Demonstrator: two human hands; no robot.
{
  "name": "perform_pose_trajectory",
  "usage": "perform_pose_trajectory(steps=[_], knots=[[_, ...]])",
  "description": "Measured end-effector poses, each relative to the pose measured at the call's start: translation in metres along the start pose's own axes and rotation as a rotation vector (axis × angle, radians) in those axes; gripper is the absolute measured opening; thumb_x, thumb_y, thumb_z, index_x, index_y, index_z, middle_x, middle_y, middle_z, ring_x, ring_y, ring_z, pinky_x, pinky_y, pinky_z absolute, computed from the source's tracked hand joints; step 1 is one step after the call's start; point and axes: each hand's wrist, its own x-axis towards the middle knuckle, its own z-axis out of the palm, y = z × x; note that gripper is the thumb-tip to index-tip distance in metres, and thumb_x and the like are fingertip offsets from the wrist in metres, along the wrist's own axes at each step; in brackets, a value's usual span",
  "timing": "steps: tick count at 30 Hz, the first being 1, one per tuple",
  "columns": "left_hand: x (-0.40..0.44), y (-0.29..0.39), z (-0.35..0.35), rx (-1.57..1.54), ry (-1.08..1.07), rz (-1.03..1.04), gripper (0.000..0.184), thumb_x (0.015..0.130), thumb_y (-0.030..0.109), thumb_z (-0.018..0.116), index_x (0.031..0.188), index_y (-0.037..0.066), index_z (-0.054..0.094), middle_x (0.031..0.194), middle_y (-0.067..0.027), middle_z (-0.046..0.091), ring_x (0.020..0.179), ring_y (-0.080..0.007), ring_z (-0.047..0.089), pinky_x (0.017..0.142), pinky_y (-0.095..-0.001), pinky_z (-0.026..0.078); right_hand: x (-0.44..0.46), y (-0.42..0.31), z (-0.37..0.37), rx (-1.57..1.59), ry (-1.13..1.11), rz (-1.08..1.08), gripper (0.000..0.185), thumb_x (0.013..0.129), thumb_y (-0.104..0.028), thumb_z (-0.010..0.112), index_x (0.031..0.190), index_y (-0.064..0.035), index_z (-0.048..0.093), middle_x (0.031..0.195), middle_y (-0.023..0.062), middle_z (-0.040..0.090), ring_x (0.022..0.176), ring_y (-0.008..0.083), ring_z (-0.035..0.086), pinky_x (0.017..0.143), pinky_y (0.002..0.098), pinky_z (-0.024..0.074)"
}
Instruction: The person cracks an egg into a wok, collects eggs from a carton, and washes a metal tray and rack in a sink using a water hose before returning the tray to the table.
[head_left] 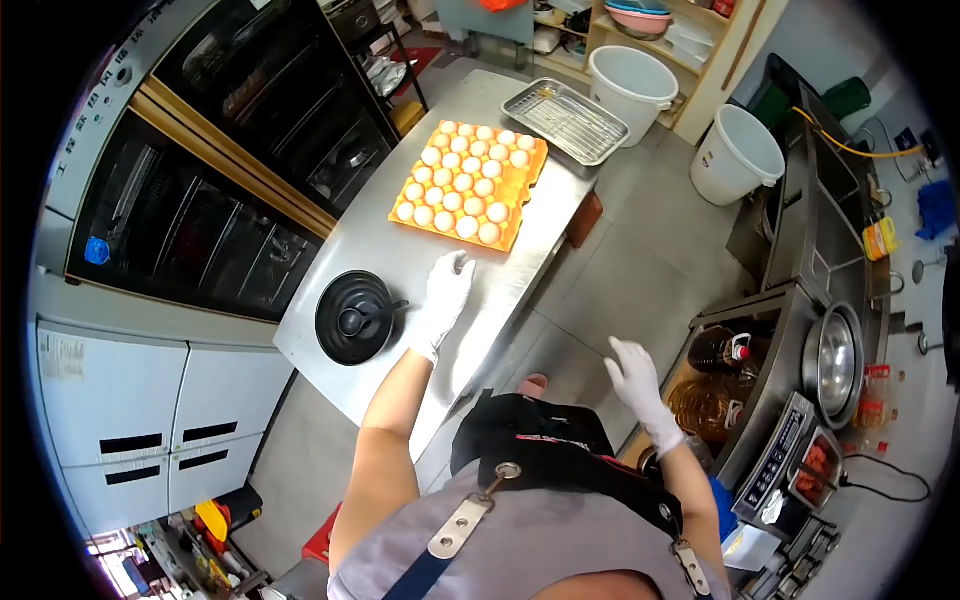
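Can see, just left of the loosely curled, released fingers of the left hand point(449, 290), a black bowl point(349, 288) with a black ladle point(352, 322) inside, on the metal table point(405, 268). Just beyond those fingertips, can see an orange tray point(515, 178) mostly filled with eggs point(463, 182), and farther beyond to the right, a metal tray point(545, 137). Farthest right, can see relaxed, released fingers on the right hand point(637, 383), apart from the table, with bottles point(712, 348) to their right.

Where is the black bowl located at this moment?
In the head view, the black bowl sits left of centre on the metal table, beside the gloved left hand; a black ladle rests in it.
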Motion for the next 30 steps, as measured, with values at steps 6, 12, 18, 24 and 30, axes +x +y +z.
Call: perform_pose_trajectory(steps=[6,12,18,24,30], knots=[[0.015,0.002,-0.002,-0.013,0.109,-0.002,0.035,0.083,0.021,0.063,0.112,0.003,0.060,0.098,-0.0147,0.060,0.084,-0.0258,0.060,0.077,-0.0350,0.049,0.157,-0.011,0.026,0.092,-0.159,-0.218,0.038,0.082,-0.019,0.059,0.114,-0.0002,0.055,0.104,0.0177,0.059,0.101,0.0334,0.054,0.087,0.0415,0.0440],[0.022,0.021,0.002,0.137,0.126,-0.117,0.034,0.082,0.019,0.064,0.113,0.005,0.060,0.093,-0.0136,0.058,0.082,-0.0250,0.059,0.075,-0.0355,0.049,0.286,-0.005,0.082,-0.016,-0.141,-0.425,0.046,0.080,-0.019,0.061,0.122,-0.0014,0.051,0.114,0.0157,0.056,0.106,0.0308,0.051,0.091,0.0404,0.0420],[0.026,0.035,0.012,0.137,0.163,-0.233,0.034,0.084,0.019,0.061,0.114,0.005,0.059,0.102,-0.0172,0.059,0.093,-0.0304,0.059,0.083,-0.0371,0.047,0.342,-0.005,0.122,-0.068,-0.269,-0.589,0.042,0.076,-0.023,0.065,0.114,-0.0059,0.056,0.109,0.0084,0.057,0.106,0.0252,0.050,0.087,0.0402,0.0409],[0.033,0.045,0.023,0.154,0.210,-0.301,0.034,0.085,0.021,0.059,0.115,0.004,0.058,0.108,-0.0195,0.058,0.100,-0.0340,0.057,0.086,-0.0390,0.046,0.346,-0.012,0.132,-0.122,-0.300,-0.563,0.038,0.075,-0.024,0.068,0.108,-0.0082,0.058,0.101,0.0063,0.059,0.097,0.0242,0.052,0.081,0.0394,0.0412],[0.069,0.038,0.030,0.283,0.292,-0.178,0.032,0.084,0.020,0.062,0.112,0.005,0.060,0.099,-0.0159,0.060,0.089,-0.0295,0.061,0.078,-0.0371,0.049,0.350,-0.008,0.134,0.100,-0.253,-0.467,0.039,0.074,-0.021,0.070,0.108,-0.0051,0.059,0.102,0.0100,0.060,0.099,0.0258,0.054,0.087,0.0391,0.0415]])
